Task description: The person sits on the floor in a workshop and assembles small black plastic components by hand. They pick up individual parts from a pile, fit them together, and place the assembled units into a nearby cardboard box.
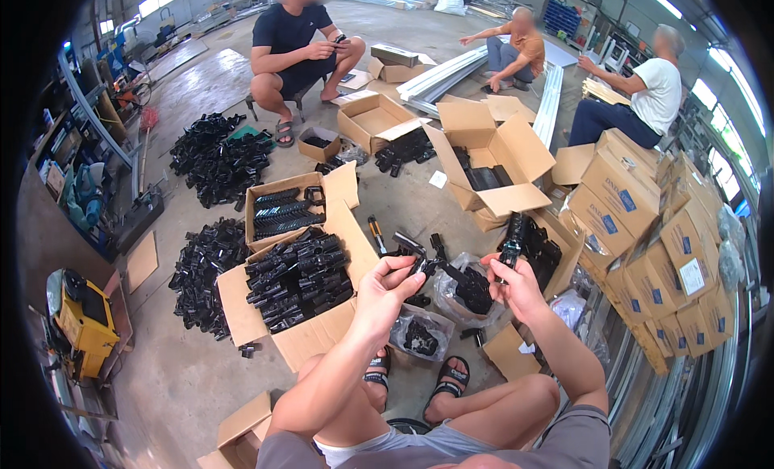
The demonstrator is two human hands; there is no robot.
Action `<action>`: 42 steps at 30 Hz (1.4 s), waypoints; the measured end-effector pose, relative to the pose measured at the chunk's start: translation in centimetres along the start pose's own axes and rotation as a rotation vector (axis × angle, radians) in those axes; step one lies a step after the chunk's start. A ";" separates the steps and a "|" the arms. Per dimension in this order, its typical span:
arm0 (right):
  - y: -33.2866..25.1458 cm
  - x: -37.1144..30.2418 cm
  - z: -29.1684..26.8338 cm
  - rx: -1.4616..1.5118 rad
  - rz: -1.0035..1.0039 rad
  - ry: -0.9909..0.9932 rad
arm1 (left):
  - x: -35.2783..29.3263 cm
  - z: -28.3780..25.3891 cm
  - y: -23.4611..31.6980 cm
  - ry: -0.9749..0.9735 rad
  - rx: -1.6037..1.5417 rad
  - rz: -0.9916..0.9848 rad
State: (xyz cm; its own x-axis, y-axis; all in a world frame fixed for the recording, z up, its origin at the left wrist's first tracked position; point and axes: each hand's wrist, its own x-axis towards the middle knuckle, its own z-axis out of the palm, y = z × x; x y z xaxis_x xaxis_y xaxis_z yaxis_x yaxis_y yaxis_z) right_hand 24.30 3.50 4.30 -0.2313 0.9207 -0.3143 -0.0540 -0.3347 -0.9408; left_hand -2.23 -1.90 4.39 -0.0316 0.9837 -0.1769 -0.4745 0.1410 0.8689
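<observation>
My left thumb and forefinger pinch black angled fitting [413, 245]; left hand [385, 295] above floor [189, 368]. My right hand [518, 285] pinches second black fitting [511, 245], thumb against fingers. Below, crowding floor: two clear plastic bags [469, 295] of small black parts. Yellow-and-black-handled screwdriver [376, 233] just beyond open carton's [359, 247] right flap edge. Past carton's left edge: two large heaps of black fittings [211, 275]. Three co-workers [528, 54] beyond.
</observation>
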 end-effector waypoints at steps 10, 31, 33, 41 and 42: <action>1.2 -5.5 3.3 -0.697 -0.593 0.115 | -2.0 2.1 -1.9 -0.194 0.123 -0.018; 1.0 -6.4 1.8 -0.690 -0.418 -0.060 | -1.8 3.3 -4.0 -0.379 0.269 -0.008; 1.0 -6.5 1.5 -0.840 -0.442 -0.032 | -1.7 4.2 -3.7 -0.201 0.340 0.259; 2.3 -6.4 1.0 -1.056 -0.555 -0.096 | -1.0 4.6 -3.0 -0.653 1.188 0.449; 2.2 -6.6 0.8 -0.983 -0.427 -0.122 | -0.7 4.4 -3.2 -0.672 1.177 0.360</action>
State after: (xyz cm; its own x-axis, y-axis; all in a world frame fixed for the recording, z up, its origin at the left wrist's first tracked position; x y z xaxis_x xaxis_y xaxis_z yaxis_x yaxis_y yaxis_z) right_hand 24.93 -3.50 4.45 -0.4764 0.8788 0.0275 0.6380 0.3670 -0.6769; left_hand 3.18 -2.56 3.81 0.5884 0.8027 0.0968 0.4862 -0.4470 0.7509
